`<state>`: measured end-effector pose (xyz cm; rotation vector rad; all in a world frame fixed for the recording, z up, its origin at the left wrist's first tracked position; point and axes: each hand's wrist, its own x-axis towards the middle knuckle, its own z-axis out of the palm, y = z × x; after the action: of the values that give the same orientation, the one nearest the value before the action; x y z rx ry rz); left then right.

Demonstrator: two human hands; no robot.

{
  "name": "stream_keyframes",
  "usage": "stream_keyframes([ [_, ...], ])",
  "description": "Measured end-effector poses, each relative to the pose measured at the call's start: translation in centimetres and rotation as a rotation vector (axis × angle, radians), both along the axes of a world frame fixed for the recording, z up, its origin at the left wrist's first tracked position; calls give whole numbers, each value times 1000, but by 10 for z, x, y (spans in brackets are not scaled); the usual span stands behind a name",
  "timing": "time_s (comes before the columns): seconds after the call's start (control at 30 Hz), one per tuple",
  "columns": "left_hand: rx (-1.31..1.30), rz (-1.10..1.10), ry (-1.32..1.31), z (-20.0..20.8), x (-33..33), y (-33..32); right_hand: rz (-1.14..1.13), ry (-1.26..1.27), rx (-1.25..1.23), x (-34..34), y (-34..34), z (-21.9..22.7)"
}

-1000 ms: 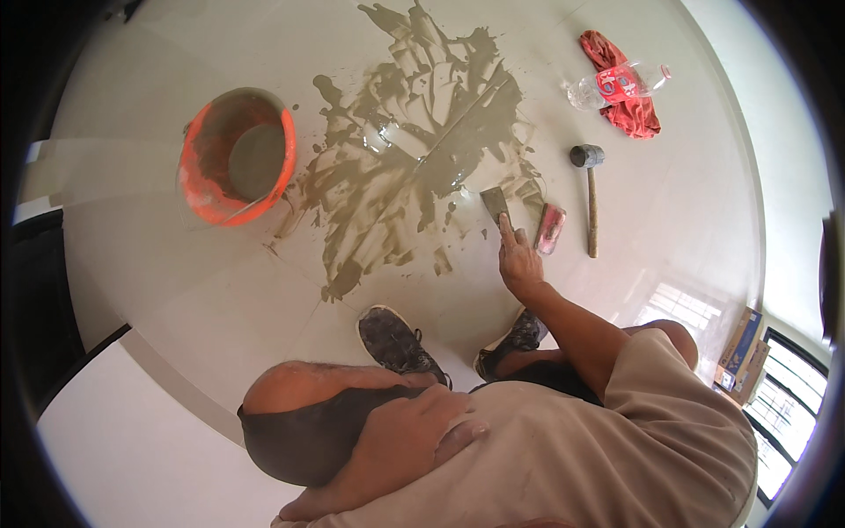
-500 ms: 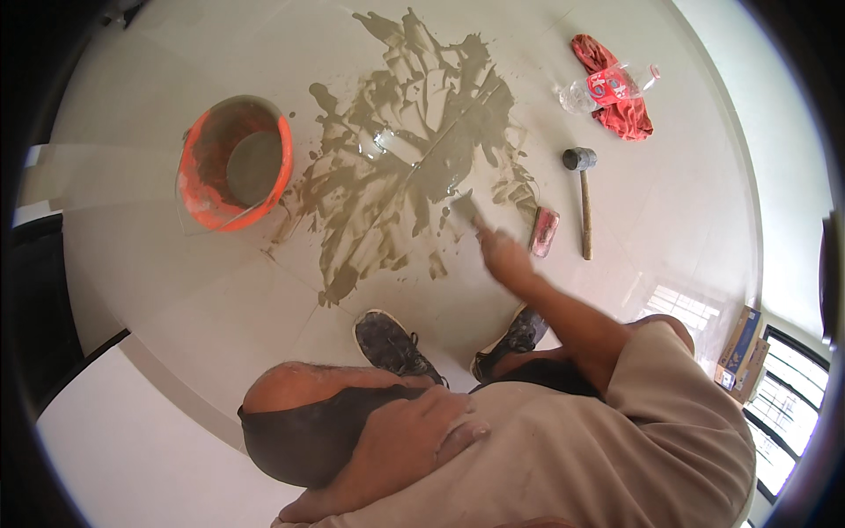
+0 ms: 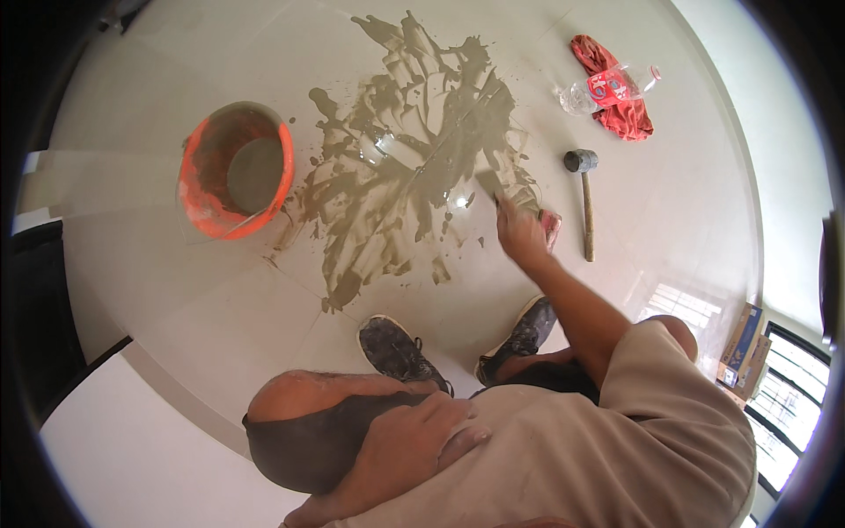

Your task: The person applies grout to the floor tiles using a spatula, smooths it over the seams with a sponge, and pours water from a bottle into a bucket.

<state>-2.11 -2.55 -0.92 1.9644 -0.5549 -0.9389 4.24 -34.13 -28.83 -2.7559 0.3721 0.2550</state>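
Observation:
In my right hand (image 3: 521, 236) is a scraper (image 3: 489, 183), its flat blade touching the floor tile at the right edge of the spread grey-brown slurry (image 3: 440, 176). Its handle is mostly hidden under my closed fingers. A small red block (image 3: 551, 227) lies just beside that hand, partly covered by it. My left hand (image 3: 418, 440) rests across my lap against my shirt, thumb apart from the loosely stretched fingers, with nothing visible in it.
An orange bucket (image 3: 286, 167) with grey slurry inside stands at the left. To the right lies a rubber mallet (image 3: 587, 207). Farther off, a plastic bottle (image 3: 607, 86) lies on a red cloth (image 3: 629, 121). My shoes (image 3: 387, 345) are close to the slurry's near edge.
My right hand and the scraper have moved a little to the right and away from me, now partly covering the red block. My left hand stays on my lap.

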Motion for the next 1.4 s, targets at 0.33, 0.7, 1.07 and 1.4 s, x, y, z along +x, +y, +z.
stream_keyframes([
  [0.33, -50, -14, 26, -6, 7, -1, 157, -218, -78, 126, -81, -25],
  [0.7, 21, 45, 106, 2, 12, -4, 365, -101, -221, 4, -22, -55],
  [1.07, 37, 542, 173, 30, 51, 13, -691, 290, -304, 2, -201, -35],
  [1.4, -371, 843, -511, 49, 193, -10, -333, -496, 816, 142, -71, 79],
])
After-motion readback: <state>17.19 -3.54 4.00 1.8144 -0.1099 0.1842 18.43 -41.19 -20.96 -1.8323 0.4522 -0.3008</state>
